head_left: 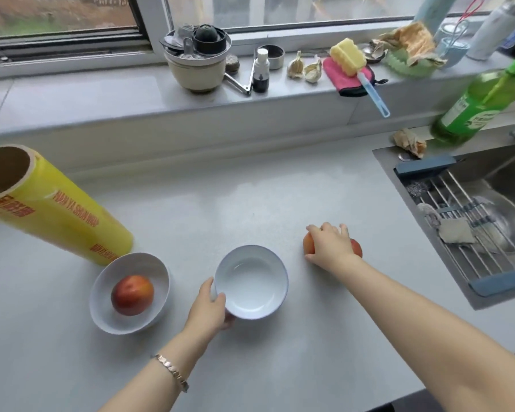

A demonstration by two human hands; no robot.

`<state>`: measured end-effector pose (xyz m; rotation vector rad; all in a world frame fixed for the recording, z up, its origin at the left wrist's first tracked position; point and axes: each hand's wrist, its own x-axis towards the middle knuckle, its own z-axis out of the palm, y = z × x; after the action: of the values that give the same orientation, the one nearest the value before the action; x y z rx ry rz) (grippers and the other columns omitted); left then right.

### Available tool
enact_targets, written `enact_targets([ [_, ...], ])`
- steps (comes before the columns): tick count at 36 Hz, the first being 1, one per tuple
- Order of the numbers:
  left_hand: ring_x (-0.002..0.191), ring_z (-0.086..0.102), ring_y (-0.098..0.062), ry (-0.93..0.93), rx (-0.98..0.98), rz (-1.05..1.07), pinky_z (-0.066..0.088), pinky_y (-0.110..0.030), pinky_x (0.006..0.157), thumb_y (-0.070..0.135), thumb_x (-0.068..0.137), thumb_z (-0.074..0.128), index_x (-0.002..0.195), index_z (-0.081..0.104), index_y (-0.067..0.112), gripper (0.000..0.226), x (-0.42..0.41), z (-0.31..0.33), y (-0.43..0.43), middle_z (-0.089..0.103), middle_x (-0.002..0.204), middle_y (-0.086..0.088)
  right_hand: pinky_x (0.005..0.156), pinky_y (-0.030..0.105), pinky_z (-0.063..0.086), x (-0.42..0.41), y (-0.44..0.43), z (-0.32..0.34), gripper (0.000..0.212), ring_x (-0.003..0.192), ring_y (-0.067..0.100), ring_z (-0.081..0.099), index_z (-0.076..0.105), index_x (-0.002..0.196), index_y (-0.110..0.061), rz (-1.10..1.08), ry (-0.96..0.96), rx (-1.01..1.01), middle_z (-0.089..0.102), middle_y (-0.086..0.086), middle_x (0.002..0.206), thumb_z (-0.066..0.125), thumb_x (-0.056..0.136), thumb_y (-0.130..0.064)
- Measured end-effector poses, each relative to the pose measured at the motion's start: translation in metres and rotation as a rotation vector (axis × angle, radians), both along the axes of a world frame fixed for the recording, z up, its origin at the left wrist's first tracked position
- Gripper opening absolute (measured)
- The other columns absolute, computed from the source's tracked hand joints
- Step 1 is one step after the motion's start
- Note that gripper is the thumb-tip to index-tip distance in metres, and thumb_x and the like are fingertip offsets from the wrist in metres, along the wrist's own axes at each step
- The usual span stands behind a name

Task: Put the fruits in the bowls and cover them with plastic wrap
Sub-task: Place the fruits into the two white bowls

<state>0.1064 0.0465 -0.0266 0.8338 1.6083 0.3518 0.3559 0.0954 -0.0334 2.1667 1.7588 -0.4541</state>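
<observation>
Two white bowls stand on the grey counter. The left bowl (101,304) holds a red-orange fruit (132,294). The middle bowl (252,282) holds nothing. My left hand (208,307) grips its near left rim, thumb over the edge. To the right, my right hand (330,245) lies over a second red fruit (309,244) on the counter, fingers curled round it; the fruit shows at both sides of the hand. A big yellow roll of plastic wrap (51,209) lies at the left, its end close to the left bowl.
A steel sink (488,179) with a drying rack (470,233) fills the right side. A green bottle (476,105) stands behind it. The windowsill carries a chopper bowl (195,59), a small spray bottle (261,71), garlic, a yellow sponge brush (350,59) and cloths.
</observation>
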Motion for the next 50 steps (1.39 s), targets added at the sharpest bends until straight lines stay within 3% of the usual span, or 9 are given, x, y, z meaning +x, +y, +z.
enact_targets([
  [3, 0.076, 0.059, -0.028, -0.019, 0.028, -0.015, 0.056, -0.035, 0.061, 0.004, 0.094, 0.036, 0.126, 0.041, 0.026, 0.040, -0.002, -0.001, 0.000, 0.058, 0.089, -0.012, 0.097, 0.033, 0.032, -0.003, 0.000, 0.003, 0.053, 0.109, 0.030, 0.050, 0.047, 0.124, -0.018, -0.036, 0.074, 0.088, 0.053, 0.011, 0.118, 0.062, 0.076, -0.034],
  [8, 0.074, 0.059, -0.028, -0.089, 0.016, -0.007, 0.056, -0.028, 0.055, 0.005, 0.095, 0.038, 0.119, 0.042, 0.033, 0.037, -0.006, -0.002, 0.000, 0.061, 0.093, -0.016, 0.095, 0.031, 0.039, -0.038, -0.006, 0.031, 0.064, 0.115, 0.026, 0.045, 0.048, 0.127, -0.018, -0.126, 0.554, 0.376, 0.050, 0.007, 0.122, 0.074, 0.069, -0.025],
  [11, 0.073, 0.056, -0.027, -0.131, 0.013, 0.000, 0.054, -0.028, 0.058, 0.008, 0.096, 0.039, 0.119, 0.042, 0.033, 0.034, -0.008, -0.003, -0.002, 0.061, 0.088, -0.015, 0.098, 0.027, 0.037, -0.073, -0.015, 0.043, 0.071, 0.118, 0.024, 0.044, 0.042, 0.130, -0.016, 0.087, 0.697, 0.239, 0.048, 0.006, 0.126, 0.074, 0.067, -0.021],
  [19, 0.080, 0.070, -0.029, -0.135, -0.002, 0.003, 0.057, -0.030, 0.065, 0.011, 0.098, 0.040, 0.121, 0.044, 0.032, 0.031, -0.009, -0.002, -0.004, 0.067, 0.103, -0.014, 0.085, 0.040, 0.047, -0.133, -0.032, 0.001, 0.053, 0.111, 0.029, 0.043, 0.044, 0.124, -0.011, 0.349, 0.494, -0.009, 0.048, 0.009, 0.121, 0.065, 0.079, -0.028],
  [28, 0.079, 0.068, -0.028, -0.139, 0.040, -0.007, 0.056, -0.035, 0.072, 0.014, 0.099, 0.038, 0.117, 0.037, 0.037, 0.029, -0.007, -0.005, -0.008, 0.064, 0.104, -0.010, 0.106, 0.035, 0.035, -0.105, -0.051, 0.016, 0.061, 0.130, 0.024, 0.038, 0.041, 0.136, -0.016, 0.314, 0.612, 0.122, 0.039, 0.006, 0.143, 0.063, 0.079, -0.013],
  [32, 0.079, 0.067, -0.028, -0.126, 0.041, 0.003, 0.056, -0.033, 0.069, 0.015, 0.100, 0.037, 0.132, 0.034, 0.033, 0.037, -0.007, -0.008, -0.009, 0.060, 0.109, -0.011, 0.101, 0.046, 0.038, -0.052, -0.064, 0.012, 0.051, 0.118, 0.039, 0.050, 0.061, 0.115, -0.013, -0.009, 0.400, 0.493, 0.053, 0.017, 0.129, 0.075, 0.066, -0.010],
  [35, 0.080, 0.068, -0.029, -0.101, 0.043, -0.008, 0.056, -0.031, 0.065, 0.014, 0.099, 0.036, 0.137, 0.033, 0.028, 0.040, -0.007, -0.011, -0.009, 0.062, 0.108, -0.014, 0.109, 0.044, 0.024, -0.016, -0.066, 0.008, 0.062, 0.134, 0.034, 0.024, 0.038, 0.136, -0.023, -0.366, 0.237, 0.234, 0.023, 0.012, 0.149, 0.064, 0.081, -0.034],
  [42, 0.081, 0.067, -0.033, -0.013, 0.108, -0.065, 0.056, -0.030, 0.059, 0.006, 0.094, 0.036, 0.132, 0.040, 0.023, 0.041, -0.005, -0.010, -0.008, 0.061, 0.107, -0.017, 0.094, 0.041, 0.045, 0.005, -0.074, -0.010, 0.058, 0.113, 0.038, 0.045, 0.038, 0.134, -0.024, -0.565, 0.361, 0.118, 0.030, 0.012, 0.133, 0.063, 0.081, -0.024],
  [50, 0.084, 0.065, -0.031, 0.006, 0.145, -0.019, 0.055, -0.027, 0.055, 0.003, 0.093, 0.039, 0.111, 0.044, 0.031, 0.033, -0.020, -0.004, -0.024, 0.062, 0.095, -0.010, 0.088, 0.027, 0.045, -0.048, -0.071, 0.029, 0.066, 0.108, 0.017, 0.053, 0.043, 0.126, -0.028, -0.120, 0.627, 0.157, 0.045, -0.006, 0.123, 0.074, 0.067, -0.028],
])
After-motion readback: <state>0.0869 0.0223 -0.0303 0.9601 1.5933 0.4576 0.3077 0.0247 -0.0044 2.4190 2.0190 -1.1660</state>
